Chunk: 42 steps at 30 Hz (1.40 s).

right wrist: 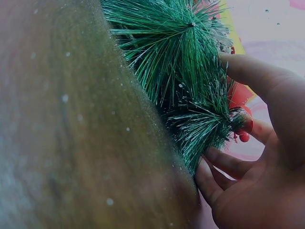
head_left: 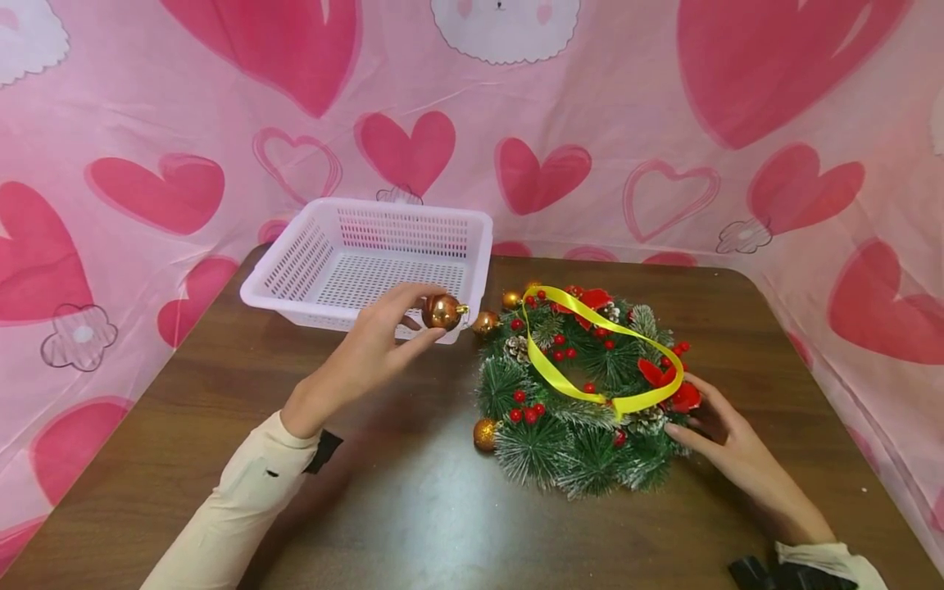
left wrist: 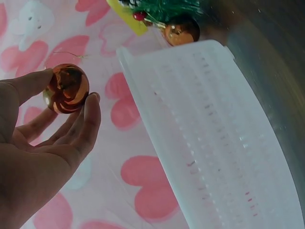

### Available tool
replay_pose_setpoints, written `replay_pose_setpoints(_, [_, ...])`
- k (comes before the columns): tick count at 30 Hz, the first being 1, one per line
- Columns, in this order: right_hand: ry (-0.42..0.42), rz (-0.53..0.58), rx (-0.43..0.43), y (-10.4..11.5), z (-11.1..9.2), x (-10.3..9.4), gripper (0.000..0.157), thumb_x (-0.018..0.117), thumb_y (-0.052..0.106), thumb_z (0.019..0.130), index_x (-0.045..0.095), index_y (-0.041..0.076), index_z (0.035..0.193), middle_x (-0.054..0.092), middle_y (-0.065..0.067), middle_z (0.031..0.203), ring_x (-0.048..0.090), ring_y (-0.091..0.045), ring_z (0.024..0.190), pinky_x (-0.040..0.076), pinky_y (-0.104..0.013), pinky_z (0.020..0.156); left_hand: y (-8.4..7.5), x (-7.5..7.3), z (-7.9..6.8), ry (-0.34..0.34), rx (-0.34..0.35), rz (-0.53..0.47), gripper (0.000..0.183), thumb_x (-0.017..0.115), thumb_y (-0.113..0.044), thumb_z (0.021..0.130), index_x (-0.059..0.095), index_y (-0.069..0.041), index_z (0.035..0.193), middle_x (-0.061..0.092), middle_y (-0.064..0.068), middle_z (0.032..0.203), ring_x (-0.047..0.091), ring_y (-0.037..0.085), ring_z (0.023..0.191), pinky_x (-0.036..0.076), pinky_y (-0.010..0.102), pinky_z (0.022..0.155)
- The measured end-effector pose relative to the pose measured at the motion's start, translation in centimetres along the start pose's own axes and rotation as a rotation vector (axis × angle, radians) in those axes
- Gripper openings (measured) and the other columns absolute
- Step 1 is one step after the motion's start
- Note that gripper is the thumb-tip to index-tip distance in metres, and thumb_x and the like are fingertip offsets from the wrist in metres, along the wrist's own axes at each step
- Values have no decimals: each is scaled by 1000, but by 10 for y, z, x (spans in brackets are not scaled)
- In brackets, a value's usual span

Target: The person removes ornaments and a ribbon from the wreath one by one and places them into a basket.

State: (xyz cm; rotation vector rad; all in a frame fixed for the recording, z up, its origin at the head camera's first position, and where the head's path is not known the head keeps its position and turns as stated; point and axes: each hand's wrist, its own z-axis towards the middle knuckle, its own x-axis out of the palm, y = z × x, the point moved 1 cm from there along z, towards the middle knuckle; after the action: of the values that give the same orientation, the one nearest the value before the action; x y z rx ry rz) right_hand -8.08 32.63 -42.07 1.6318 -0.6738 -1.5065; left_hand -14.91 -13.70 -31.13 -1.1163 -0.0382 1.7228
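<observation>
My left hand [head_left: 376, 332] pinches a shiny copper-coloured bauble [head_left: 442, 312] between thumb and fingers, in front of the basket's near right corner. The left wrist view shows the same bauble [left wrist: 66, 88] held at the fingertips. A green Christmas wreath [head_left: 583, 442] lies on the table, with red berries, red flowers, pinecones and a loop of yellow ribbon [head_left: 549, 373]. At the wreath's right edge, my right hand [head_left: 730, 442] grips the greenery, thumb on the near side. In the right wrist view its fingers [right wrist: 228, 164] curl about the frosted needles.
A white perforated plastic basket [head_left: 295, 307] stands at the back left of the brown wooden table [head_left: 383, 508]. More baubles sit along the wreath's left side, including a shiny one [head_left: 485, 323] and a glittery one [head_left: 484, 435]. Behind hangs a pink heart-print cloth [head_left: 457, 90].
</observation>
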Motion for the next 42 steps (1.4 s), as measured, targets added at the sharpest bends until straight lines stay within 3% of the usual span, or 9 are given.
replay_pose_setpoints(7, [0, 8, 17, -1, -1, 1, 72, 65, 17, 97, 26, 21, 157, 41, -2, 140, 46, 10, 114, 40, -5, 89, 11, -6, 0, -28, -30, 37, 45, 77, -8, 87, 60, -3, 128, 63, 9, 121, 58, 19, 105, 57, 41, 79])
replay_pose_setpoints(18, [1, 15, 23, -2, -4, -1, 72, 65, 17, 97, 26, 21, 157, 43, -1, 138, 47, 9, 115, 40, -5, 89, 28, -9, 2, -74, -39, 68, 45, 79, -6, 84, 62, -3, 125, 65, 10, 120, 59, 23, 107, 48, 44, 92])
replay_pose_setpoints(32, [-18, 52, -34, -7, -9, 2, 67, 64, 8, 97, 30, 16, 155, 53, -1, 126, 54, 5, 114, 43, -8, 90, 60, -13, 20, -104, -127, 74, 45, 79, -6, 84, 61, -2, 125, 64, 12, 118, 60, 25, 104, 56, 47, 82])
replay_pose_setpoints(42, [-12, 93, -80, -6, 1, 0, 67, 63, 3, 96, 31, 15, 154, 54, -1, 125, 57, 1, 114, 46, -11, 91, 93, -25, 13, -174, -185, 156, 44, 80, -2, 81, 62, 2, 121, 65, 18, 115, 63, 31, 101, 55, 51, 77])
